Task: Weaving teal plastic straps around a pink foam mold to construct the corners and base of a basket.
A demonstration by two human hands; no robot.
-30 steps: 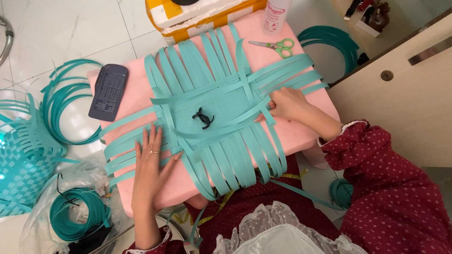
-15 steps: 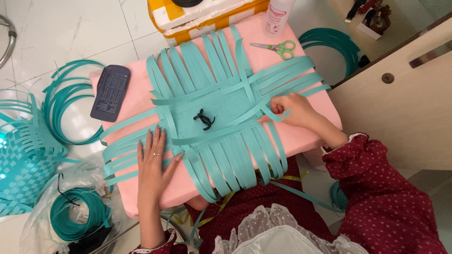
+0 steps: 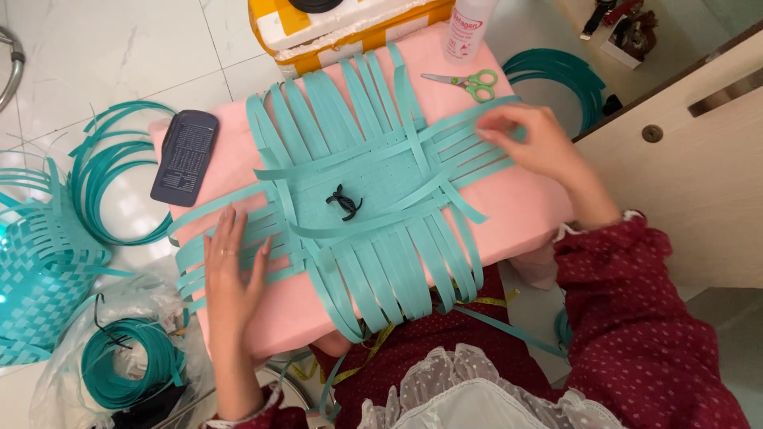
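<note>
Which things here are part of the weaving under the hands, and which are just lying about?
In use:
- woven teal strips
- pink board beneath them
- black clip on the weave
- left hand pressing strips flat
- right hand at the strip ends

Lying about:
- green scissors
- dark calculator
- white bottle
- spare strip coils
- finished teal basket

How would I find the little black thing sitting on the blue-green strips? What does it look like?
Look at the big pink board in the middle, covered by a woven mat of teal strips. Right at the centre of that weave, between the left hand and the right hand, lies a small black clip. It is the only dark, curly-legged thing on the teal; the green scissors lie farther up.
</note>
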